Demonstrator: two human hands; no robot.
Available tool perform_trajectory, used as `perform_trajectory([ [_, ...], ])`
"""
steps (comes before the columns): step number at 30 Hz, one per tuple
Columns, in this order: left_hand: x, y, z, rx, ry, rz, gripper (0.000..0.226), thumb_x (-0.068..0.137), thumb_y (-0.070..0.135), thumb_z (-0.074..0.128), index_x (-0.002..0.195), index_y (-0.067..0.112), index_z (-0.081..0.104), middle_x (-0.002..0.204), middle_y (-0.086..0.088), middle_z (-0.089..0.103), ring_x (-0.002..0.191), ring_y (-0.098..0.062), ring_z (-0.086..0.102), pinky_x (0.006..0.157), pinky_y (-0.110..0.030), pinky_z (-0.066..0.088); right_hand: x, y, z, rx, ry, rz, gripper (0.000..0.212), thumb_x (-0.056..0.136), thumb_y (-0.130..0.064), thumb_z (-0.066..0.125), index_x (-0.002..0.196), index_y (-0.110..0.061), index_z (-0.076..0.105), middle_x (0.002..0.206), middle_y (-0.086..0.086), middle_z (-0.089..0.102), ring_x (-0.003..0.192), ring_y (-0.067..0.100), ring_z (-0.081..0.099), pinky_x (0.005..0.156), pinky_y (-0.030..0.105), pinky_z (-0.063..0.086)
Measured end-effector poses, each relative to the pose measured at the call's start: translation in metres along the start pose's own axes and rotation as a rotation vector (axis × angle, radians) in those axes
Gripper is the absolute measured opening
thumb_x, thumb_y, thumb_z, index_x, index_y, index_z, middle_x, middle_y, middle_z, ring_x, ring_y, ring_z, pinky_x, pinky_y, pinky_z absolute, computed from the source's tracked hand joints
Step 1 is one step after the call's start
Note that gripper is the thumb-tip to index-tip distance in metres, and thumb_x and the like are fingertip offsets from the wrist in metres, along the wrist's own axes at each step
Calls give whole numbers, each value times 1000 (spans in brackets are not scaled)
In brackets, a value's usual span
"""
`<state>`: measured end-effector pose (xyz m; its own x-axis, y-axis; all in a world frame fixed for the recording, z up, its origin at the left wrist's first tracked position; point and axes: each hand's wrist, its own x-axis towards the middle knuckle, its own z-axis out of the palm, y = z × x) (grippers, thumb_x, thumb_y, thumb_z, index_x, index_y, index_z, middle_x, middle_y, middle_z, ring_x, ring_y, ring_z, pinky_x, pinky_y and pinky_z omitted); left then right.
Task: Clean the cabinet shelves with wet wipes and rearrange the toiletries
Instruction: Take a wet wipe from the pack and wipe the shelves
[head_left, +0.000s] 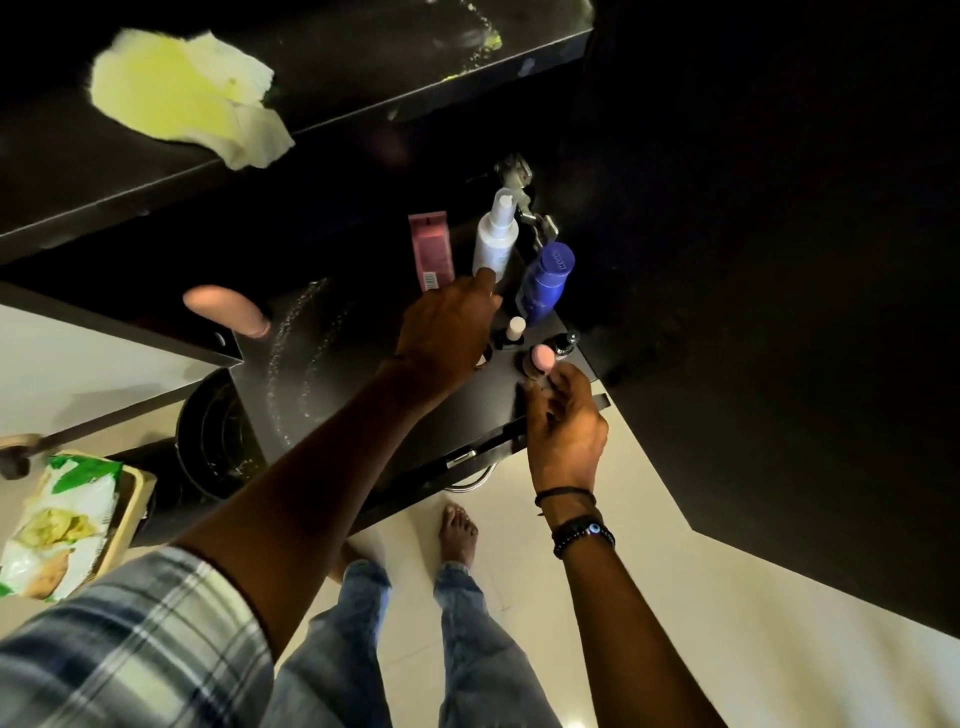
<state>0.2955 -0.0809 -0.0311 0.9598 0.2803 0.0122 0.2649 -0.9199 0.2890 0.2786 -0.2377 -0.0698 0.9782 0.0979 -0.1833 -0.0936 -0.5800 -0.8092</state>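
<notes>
On the lower black shelf (332, 364) stand a pink tube (430, 249), a white spray bottle (497, 234), a blue bottle (548, 280), a small white-capped bottle (516, 330) and a small dark bottle (566, 343). My left hand (447, 332) reaches over them, back up, one finger at the spray bottle's base; its other fingers are hidden. My right hand (563, 421) pinches a small pink-capped bottle (543, 358) at the shelf's front right corner. A crumpled yellowish wet wipe (187, 98) lies on the upper shelf (363, 93).
A pink oblong object (223, 309) lies at the lower shelf's left edge. A green-and-white wipes pack (57, 525) rests on a wooden tray at lower left, next to a black bin (218, 431). Wet streaks mark the shelf. The dark cabinet door stands at right; my feet are on pale floor.
</notes>
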Motion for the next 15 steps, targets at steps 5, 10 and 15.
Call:
perform_trajectory([
  [5, 4, 1, 7, -39, -21, -67, 30, 98, 27, 41, 122, 10, 49, 104, -12, 66, 95, -29, 64, 69, -31, 43, -15, 8, 3, 31, 15, 21, 20, 86, -26, 67, 101, -26, 54, 83, -8, 58, 74, 11, 60, 72, 32, 57],
  [10, 6, 3, 4, -57, -23, -128, 32, 98, 28, 40, 122, 10, 51, 104, -12, 66, 96, -29, 63, 72, -32, 43, -25, -5, 19, -86, -128, -132, 31, 88, -28, 64, 118, -20, 59, 81, -10, 57, 68, 7, 56, 65, 16, 51],
  [15, 3, 3, 2, -80, -48, -201, 30, 96, 31, 43, 118, 12, 55, 106, -12, 65, 100, -29, 62, 74, -31, 42, -14, -19, 43, -92, -204, -149, 50, 91, -26, 59, 138, -20, 43, 91, -1, 65, 80, 15, 63, 77, 25, 55],
])
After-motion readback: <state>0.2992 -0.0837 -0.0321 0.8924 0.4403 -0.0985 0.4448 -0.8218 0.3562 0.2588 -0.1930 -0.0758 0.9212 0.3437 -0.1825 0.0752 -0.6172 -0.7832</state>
